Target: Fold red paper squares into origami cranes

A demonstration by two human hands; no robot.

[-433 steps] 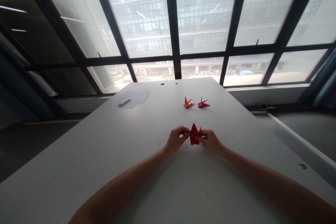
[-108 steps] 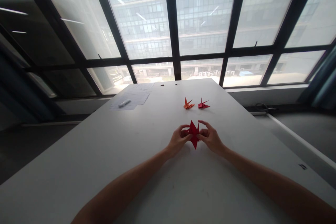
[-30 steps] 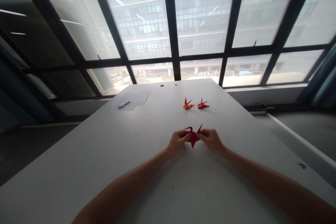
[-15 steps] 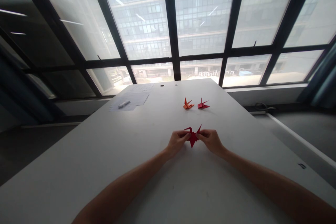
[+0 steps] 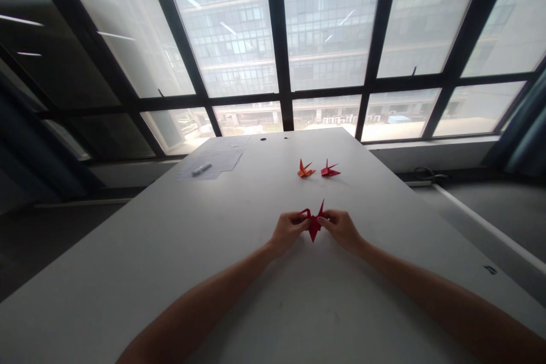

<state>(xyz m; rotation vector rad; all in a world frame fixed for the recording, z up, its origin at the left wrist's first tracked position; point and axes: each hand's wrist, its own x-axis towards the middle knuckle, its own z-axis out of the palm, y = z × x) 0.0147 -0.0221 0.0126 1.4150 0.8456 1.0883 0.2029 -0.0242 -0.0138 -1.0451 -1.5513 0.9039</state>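
- White tube (image 5: 201,169) is being supported by papers (image 5: 230,160).
- Red crane (image 5: 314,228), between hands, is being pinched by left hand (image 5: 289,231).
- Beyond it, orange crane (image 5: 305,171) and pink crane (image 5: 329,171) are being supported by table (image 5: 264,193).
- Red crane's right side is being pinched by right hand (image 5: 342,230).

The red paper bird (image 5: 314,230) is of folded paper, with sharp creases and pointed ends. It is held between the two hands, above the near part of the worktop (image 5: 239,205). One thin point rises up on its right side, and on its left a thin part is bent over. A wider point goes toward the worktop's near edge. Whether it touches the worktop, I cannot tell.
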